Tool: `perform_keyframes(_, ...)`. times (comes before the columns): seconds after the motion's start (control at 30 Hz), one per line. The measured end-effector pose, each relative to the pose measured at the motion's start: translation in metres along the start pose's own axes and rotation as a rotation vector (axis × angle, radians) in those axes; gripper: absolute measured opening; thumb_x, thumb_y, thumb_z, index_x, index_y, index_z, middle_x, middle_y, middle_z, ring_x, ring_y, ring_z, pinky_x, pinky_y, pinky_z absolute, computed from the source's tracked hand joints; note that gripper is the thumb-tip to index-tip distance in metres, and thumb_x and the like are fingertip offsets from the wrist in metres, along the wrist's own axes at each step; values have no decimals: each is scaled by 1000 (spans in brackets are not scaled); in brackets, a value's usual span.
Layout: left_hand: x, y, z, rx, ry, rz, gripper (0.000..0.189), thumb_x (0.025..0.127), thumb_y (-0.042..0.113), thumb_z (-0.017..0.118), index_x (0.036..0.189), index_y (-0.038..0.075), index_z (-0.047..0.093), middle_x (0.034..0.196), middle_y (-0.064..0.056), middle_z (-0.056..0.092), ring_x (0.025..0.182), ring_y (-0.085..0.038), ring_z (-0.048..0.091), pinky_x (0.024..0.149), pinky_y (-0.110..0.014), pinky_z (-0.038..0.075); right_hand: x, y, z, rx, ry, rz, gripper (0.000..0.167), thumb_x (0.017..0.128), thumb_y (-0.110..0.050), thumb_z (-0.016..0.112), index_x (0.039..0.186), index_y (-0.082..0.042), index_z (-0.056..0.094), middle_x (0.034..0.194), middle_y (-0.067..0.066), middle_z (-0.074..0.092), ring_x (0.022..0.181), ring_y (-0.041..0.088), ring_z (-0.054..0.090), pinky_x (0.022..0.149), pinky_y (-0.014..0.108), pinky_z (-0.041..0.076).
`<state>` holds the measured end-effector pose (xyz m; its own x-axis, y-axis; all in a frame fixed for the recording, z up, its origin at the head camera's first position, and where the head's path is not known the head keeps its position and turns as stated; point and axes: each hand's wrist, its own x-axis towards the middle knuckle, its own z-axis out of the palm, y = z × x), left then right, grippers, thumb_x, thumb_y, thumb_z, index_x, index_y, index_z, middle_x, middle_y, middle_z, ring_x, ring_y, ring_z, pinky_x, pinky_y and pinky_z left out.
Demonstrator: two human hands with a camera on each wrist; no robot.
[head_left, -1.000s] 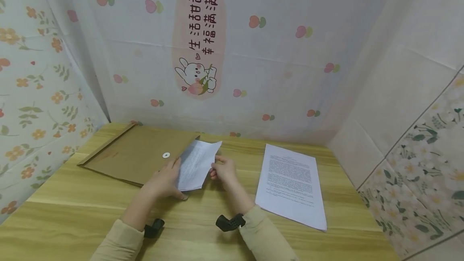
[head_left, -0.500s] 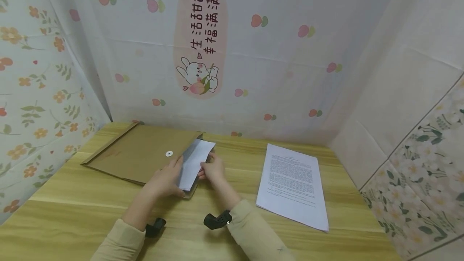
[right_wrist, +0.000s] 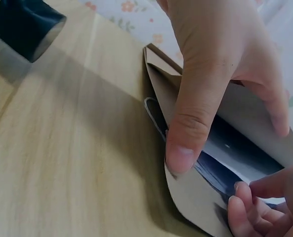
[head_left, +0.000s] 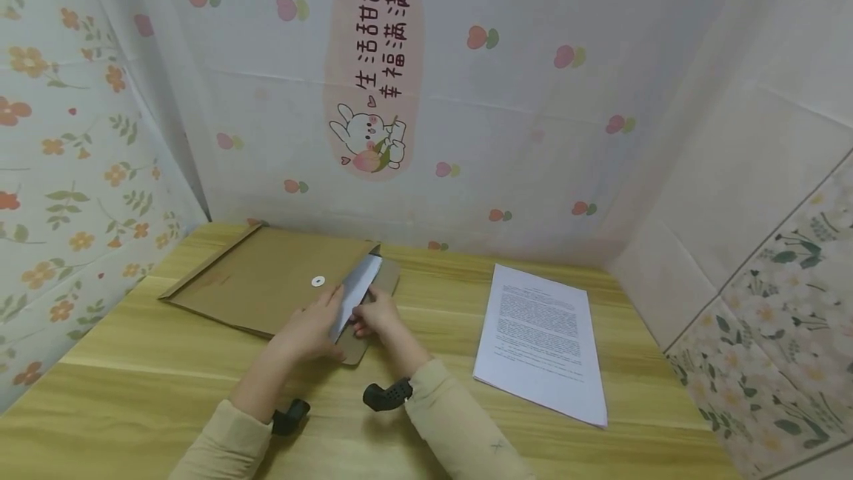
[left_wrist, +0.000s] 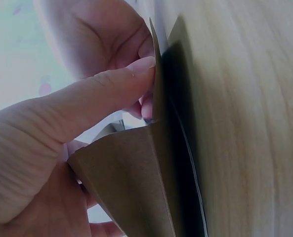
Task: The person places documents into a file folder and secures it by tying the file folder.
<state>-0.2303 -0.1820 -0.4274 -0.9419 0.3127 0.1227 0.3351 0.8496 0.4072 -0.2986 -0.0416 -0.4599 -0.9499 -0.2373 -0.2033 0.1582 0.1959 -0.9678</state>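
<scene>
A brown paper document envelope lies on the table, its mouth facing right and its flap unfolded. My left hand holds the envelope at the mouth; in the right wrist view its thumb rests on the flap and its fingers are at the upper panel. A stack of white paper sheets is mostly inside the envelope, with a narrow strip showing. At that strip's outer edge my right hand pinches the sheets with thumb and curled fingers. The sheets' far ends are hidden inside.
A second stack of printed sheets lies flat to the right on the wood-grain table. A patterned cloth hangs behind. Each wrist wears a black camera mount.
My right hand has moved left with the sheets, which have slid deeper into the envelope. More of the flap now shows beneath them. My left hand stays at the mouth.
</scene>
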Motion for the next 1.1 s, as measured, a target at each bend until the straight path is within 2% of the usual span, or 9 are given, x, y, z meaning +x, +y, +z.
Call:
perform_keyframes(0.17, 2, -1, 2, 0, -3, 2, 119, 58, 24, 92, 145, -13, 20, 147, -32, 25, 124, -47, 42, 88, -69, 37, 3, -4, 0, -37, -50, -9, 68, 88, 5, 57, 149, -1, 27, 72, 11, 65, 46, 11, 53, 44, 21, 50)
perform_keyframes(0.47, 3, 1, 3, -15, -12, 8, 118, 59, 24, 92, 145, -13, 21, 147, -32, 26, 125, -47, 41, 89, -69, 35, 4, -14, 0, -226, -128, -30, 77, 84, 5, 55, 151, 1, 18, 73, 11, 58, 53, 16, 53, 49, 28, 54)
perform_keyframes(0.57, 3, 2, 2, -20, -12, 10, 116, 59, 24, 92, 145, -13, 22, 146, -32, 28, 123, -47, 43, 89, -69, 36, 4, -13, 0, -203, -118, -11, 76, 84, 4, 53, 151, 1, 17, 74, 11, 59, 52, 15, 53, 49, 28, 54)
perform_keyframes(0.77, 3, 3, 4, -33, -42, -15, 112, 63, 26, 90, 145, -12, 24, 146, -32, 27, 127, -48, 38, 92, -72, 30, -4, -7, -9, -74, -86, 4, 70, 86, 2, 51, 149, 6, 19, 82, 13, 65, 52, 12, 53, 51, 25, 53)
perform_keyframes(0.97, 2, 4, 7, -39, -80, -28, 101, 69, 27, 86, 143, -11, 30, 146, -34, 27, 128, -51, 34, 92, -75, 26, -16, -1, -31, -38, -38, -18, 57, 89, -3, 55, 143, 6, 36, 92, 14, 67, 58, 13, 58, 57, 26, 55)
perform_keyframes(1.1, 3, 5, 10, -34, -112, -39, 87, 74, 29, 82, 141, -6, 39, 144, -33, 31, 128, -51, 35, 94, -74, 27, -22, 2, -51, -26, -16, -34, 53, 92, -3, 54, 141, 7, 37, 99, 19, 67, 68, 21, 64, 63, 31, 56)
